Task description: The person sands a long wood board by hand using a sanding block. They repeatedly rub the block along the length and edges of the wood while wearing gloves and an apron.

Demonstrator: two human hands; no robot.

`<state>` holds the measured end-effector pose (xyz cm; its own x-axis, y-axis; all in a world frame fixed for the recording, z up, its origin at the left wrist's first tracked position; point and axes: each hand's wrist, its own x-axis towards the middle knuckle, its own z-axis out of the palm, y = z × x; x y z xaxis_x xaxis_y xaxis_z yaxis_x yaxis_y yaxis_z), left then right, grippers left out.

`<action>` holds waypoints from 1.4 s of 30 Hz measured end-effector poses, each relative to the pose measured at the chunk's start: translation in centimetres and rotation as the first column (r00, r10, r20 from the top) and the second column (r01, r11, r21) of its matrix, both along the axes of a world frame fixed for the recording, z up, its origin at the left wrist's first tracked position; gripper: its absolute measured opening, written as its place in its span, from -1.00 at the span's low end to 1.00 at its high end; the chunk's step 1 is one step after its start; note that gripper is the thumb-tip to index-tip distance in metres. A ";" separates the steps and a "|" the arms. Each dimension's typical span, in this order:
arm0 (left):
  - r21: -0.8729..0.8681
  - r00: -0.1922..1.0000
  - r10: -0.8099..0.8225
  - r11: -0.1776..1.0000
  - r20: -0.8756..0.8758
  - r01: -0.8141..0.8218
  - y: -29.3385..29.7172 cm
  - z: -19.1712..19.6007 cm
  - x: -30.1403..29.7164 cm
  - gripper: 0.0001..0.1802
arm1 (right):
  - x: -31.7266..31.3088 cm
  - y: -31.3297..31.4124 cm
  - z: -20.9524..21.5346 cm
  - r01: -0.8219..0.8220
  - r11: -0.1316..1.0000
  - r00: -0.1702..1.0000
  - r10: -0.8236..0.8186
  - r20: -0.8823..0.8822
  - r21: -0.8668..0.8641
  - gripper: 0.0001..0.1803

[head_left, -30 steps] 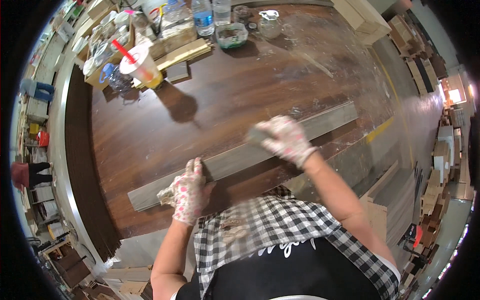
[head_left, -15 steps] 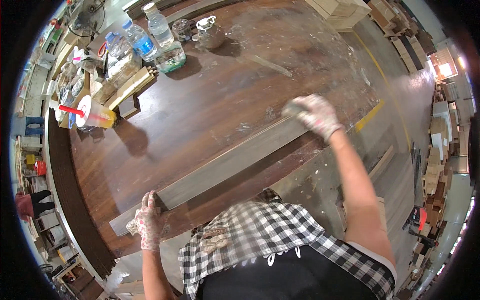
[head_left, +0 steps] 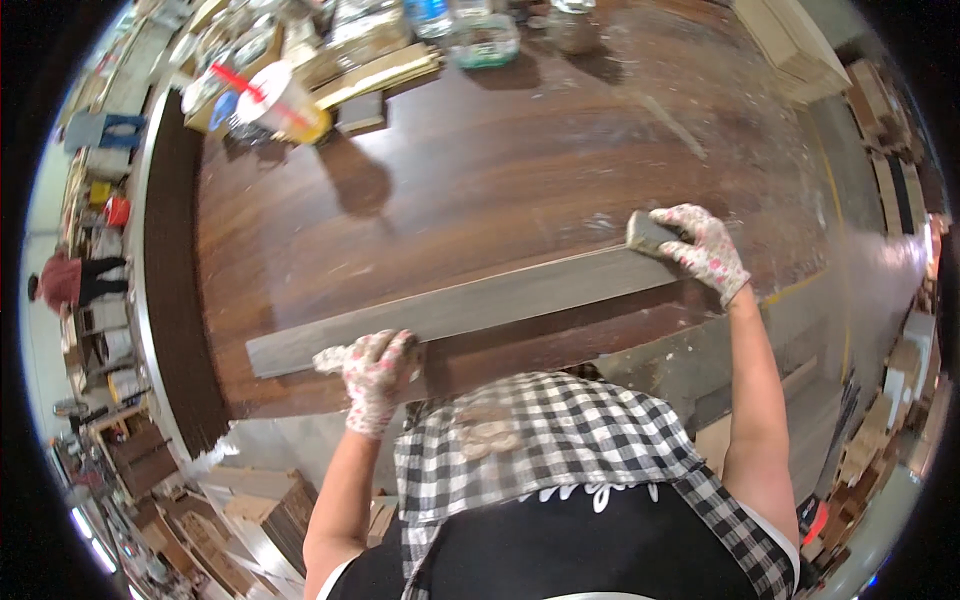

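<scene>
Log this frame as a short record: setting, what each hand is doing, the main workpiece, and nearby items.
setting: workshop, dark brown wooden tabletop seen from above
workpiece: long grey plank lying flat near the table's front edge
left hand: gloved, pressing on the plank's near edge toward its left end
right hand: gloved, holding a small dark sanding block on the plank's right end
nearby: lidded drink cup with red straw at the far left of the table
clothing: checked shirt, black apron
</scene>
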<state>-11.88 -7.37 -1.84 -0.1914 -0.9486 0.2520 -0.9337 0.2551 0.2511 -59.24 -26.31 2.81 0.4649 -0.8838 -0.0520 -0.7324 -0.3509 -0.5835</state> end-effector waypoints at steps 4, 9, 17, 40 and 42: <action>-0.074 0.994 -0.049 0.996 -0.095 0.042 -0.2 1.1 -0.4 -0.68 | 15.7 1.4 -0.8 -0.282 0.956 0.950 0.290 0.118 -0.084 -0.54; -0.154 0.989 -0.060 0.987 -0.134 0.039 -0.2 -1.2 -0.8 -0.64 | 35.0 3.5 -4.2 -0.474 0.870 0.831 0.494 0.255 -0.139 -0.56; -0.184 0.988 -0.029 0.983 -0.153 0.001 0.5 -2.4 -0.3 -0.67 | 21.0 0.4 -1.9 -0.403 0.913 0.905 0.386 0.179 0.065 -0.51; -0.061 0.967 -0.087 0.995 -0.241 0.074 1.2 -4.6 0.4 -0.90 | 48.0 3.9 -4.9 -0.693 0.715 0.643 0.671 0.369 -0.092 -0.56; 0.025 0.960 0.017 1.000 -0.281 -0.010 -0.6 -0.5 0.1 -0.67 | 40.3 1.9 -4.7 -0.669 0.741 0.694 0.654 0.300 -0.067 -0.54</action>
